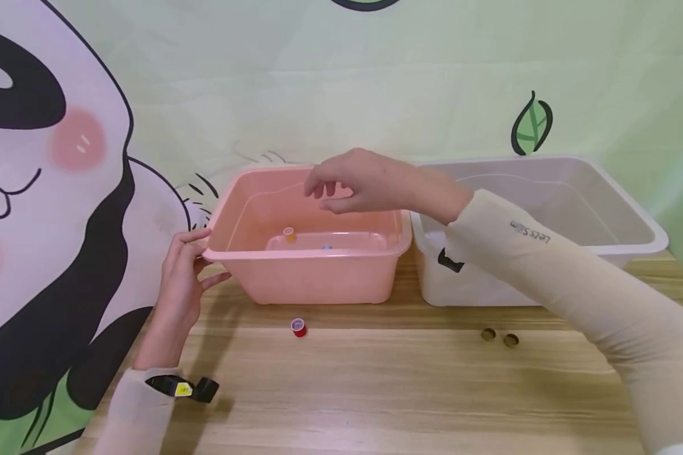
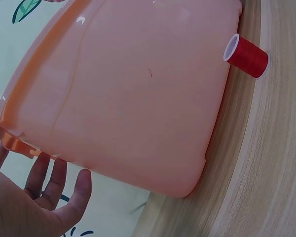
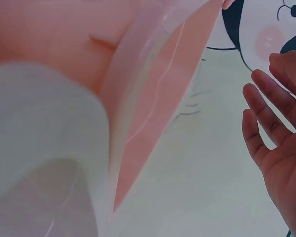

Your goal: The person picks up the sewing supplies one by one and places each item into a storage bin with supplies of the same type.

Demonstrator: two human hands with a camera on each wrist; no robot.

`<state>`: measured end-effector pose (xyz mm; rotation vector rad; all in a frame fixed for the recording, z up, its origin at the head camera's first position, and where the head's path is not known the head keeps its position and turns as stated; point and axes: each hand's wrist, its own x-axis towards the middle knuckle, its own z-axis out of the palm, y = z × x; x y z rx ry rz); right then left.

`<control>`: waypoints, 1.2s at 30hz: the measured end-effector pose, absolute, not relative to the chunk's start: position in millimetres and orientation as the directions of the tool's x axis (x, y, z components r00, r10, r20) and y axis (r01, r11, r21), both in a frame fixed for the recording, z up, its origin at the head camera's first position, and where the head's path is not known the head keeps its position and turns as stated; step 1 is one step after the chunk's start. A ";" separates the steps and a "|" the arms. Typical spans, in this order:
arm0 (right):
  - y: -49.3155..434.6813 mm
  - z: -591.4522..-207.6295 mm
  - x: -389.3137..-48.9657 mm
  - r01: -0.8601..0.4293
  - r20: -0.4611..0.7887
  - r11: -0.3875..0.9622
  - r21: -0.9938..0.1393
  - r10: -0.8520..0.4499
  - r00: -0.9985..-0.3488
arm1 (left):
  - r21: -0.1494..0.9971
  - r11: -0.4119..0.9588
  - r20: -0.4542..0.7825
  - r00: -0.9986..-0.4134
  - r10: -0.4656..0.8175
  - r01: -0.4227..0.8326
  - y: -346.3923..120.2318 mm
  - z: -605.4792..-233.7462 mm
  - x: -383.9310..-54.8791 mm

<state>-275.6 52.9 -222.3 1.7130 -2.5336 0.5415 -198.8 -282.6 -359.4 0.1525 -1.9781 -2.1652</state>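
My left hand holds the left front corner of the pink plastic bin, fingertips at its rim and thumb below the rim. In the left wrist view, the fingers lie close along the bin's edge. My right hand hovers over the pink bin with loosely bent fingers, and the right wrist view has nothing in it. A yellow-orange thread spool stands inside the bin. A small blue thing is mostly hidden behind the front rim. In front of the bin, a red thread spool stands on the table.
A light grey bin stands right beside the pink one, partly covered by my right sleeve. Two small round brownish things lie before it on the wooden table. A panda-printed cloth hangs behind the bins.
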 end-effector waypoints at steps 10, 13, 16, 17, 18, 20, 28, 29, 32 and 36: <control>51.7 -225.6 -256.0 -0.928 0.264 0.270 -0.256 -0.904 -0.336 | 0.992 -0.088 0.064 -0.972 -0.226 0.085 -281.9 -359.5 -199.6; 50.1 -227.9 -248.4 -0.944 0.282 0.236 -0.229 -0.913 -0.296 | 0.989 -0.111 0.071 -0.974 -0.215 0.096 -282.2 -359.5 -199.7; 48.0 -231.0 -242.2 -0.962 0.311 0.182 -0.205 -0.919 -0.240 | 0.987 -0.124 0.076 -0.976 -0.206 0.103 -282.1 -359.6 -199.4; 47.4 -232.2 -240.3 -0.965 0.318 0.166 -0.203 -0.921 -0.226 | 0.986 -0.127 0.079 -0.976 -0.204 0.106 -282.0 -359.6 -199.3; 46.9 -233.3 -238.5 -0.967 0.324 0.155 -0.204 -0.921 -0.216 | 0.986 -0.128 0.080 -0.976 -0.203 0.107 -281.9 -359.6 -199.3; 46.3 -235.8 -235.3 -0.968 0.327 0.147 -0.204 -0.922 -0.209 | 0.983 -0.140 0.085 -0.977 -0.197 0.114 -281.7 -359.2 -199.5; 43.3 -245.9 -223.4 -0.973 0.353 0.115 -0.199 -0.918 -0.181 | 0.973 -0.187 0.100 -0.978 -0.184 0.135 -282.0 -358.0 -201.2; 42.9 -246.6 -221.7 -0.972 0.353 0.115 -0.203 -0.918 -0.182 | 0.972 -0.191 0.099 -0.978 -0.185 0.135 -281.9 -358.3 -201.1; 42.7 -248.8 -216.7 -0.971 0.350 0.118 -0.209 -0.918 -0.187 | 0.971 -0.194 0.102 -0.976 -0.190 0.140 -281.8 -359.3 -201.1; 42.6 -253.6 -209.9 -0.968 0.328 0.133 -0.214 -0.924 -0.199 | 0.968 -0.195 0.118 -0.974 -0.192 0.155 -281.7 -360.0 -202.0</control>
